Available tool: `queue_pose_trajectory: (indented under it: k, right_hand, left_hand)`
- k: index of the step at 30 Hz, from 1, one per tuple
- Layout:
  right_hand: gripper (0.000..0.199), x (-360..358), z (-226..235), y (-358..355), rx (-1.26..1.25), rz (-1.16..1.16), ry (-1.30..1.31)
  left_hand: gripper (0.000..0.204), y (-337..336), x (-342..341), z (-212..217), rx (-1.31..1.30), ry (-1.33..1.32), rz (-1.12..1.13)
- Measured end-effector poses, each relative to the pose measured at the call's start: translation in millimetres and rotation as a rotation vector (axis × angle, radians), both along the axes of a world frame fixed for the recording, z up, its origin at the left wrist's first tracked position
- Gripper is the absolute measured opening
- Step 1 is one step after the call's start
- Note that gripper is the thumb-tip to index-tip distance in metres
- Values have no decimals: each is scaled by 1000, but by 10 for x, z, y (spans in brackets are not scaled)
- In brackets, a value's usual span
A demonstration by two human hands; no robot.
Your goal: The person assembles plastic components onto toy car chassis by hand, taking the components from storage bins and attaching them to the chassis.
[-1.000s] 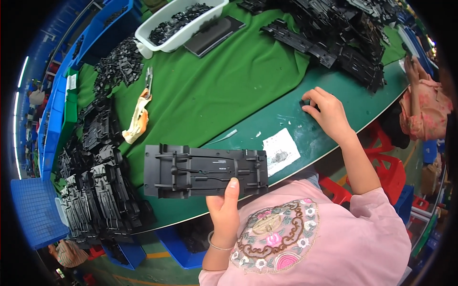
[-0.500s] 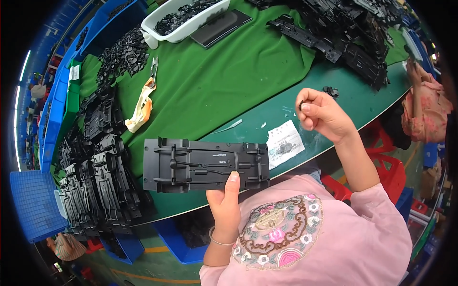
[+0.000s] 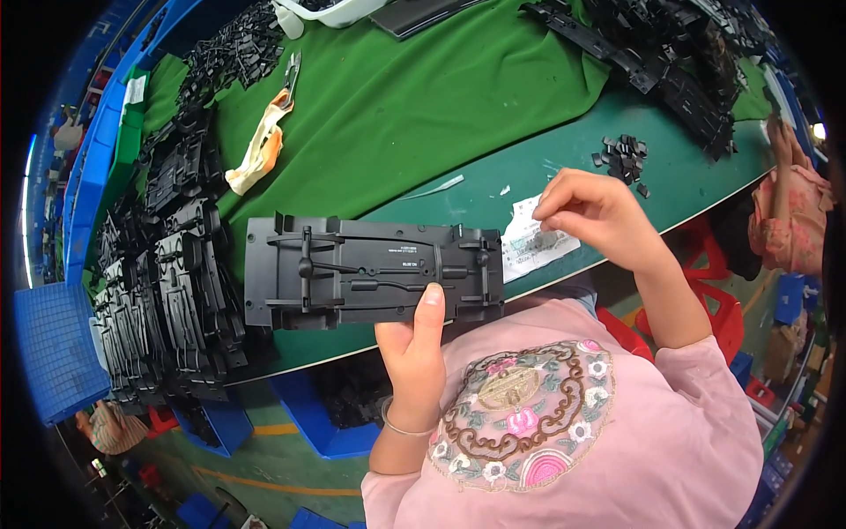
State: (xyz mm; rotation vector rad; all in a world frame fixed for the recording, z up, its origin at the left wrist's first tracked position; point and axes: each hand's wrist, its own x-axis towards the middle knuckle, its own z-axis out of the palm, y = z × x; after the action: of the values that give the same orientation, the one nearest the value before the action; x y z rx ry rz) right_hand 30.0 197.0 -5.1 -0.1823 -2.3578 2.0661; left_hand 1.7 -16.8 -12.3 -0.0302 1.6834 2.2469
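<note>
A long black plastic chassis plate (image 3: 374, 256), like the underside of a toy car, lies across my left hand (image 3: 412, 348). The thumb presses on its moulded face near the lower edge, and the other fingers are hidden beneath. My right hand (image 3: 604, 216) is up beyond the plate's right end, above a printed sheet of paper (image 3: 529, 256). Its thumb and fingertips are pinched together; whatever is between them is too small or hidden to name. Past that hand, a small heap of little black plastic pieces (image 3: 624, 157) rests on the green table (image 3: 432, 204).
Stacked black chassis plates (image 3: 167, 300) line the left side. A cloth-wrapped pair of pliers (image 3: 264, 145) lies on the green cloth (image 3: 388, 123). More black parts (image 3: 661, 70) are piled far right. A blue bin (image 3: 326, 423) stands below the table edge; another person (image 3: 793, 207) sits at right.
My right hand has come down and left, closer to the plate's right end. The plate has risen slightly in view. The small black pieces now show more fully.
</note>
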Motion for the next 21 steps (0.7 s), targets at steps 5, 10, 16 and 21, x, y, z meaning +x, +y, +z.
queue_pose_trajectory:
  k: [5, 10, 16, 21]
  right_hand:
    - [10, 88, 52, -37, 478, 82, 39]
    - [13, 163, 10, -68, 582, 75, 13]
    - [13, 148, -50, -129, 687, 57, 112]
    - [12, 157, -85, -167, 730, 82, 124]
  left_hand:
    - [19, 10, -17, 17, -4, -12, 4]
    - [18, 25, -34, 15, -11, -27, 18]
    - [18, 44, -43, 28, -5, -18, 19]
    - [17, 21, -36, 13, -2, -15, 12]
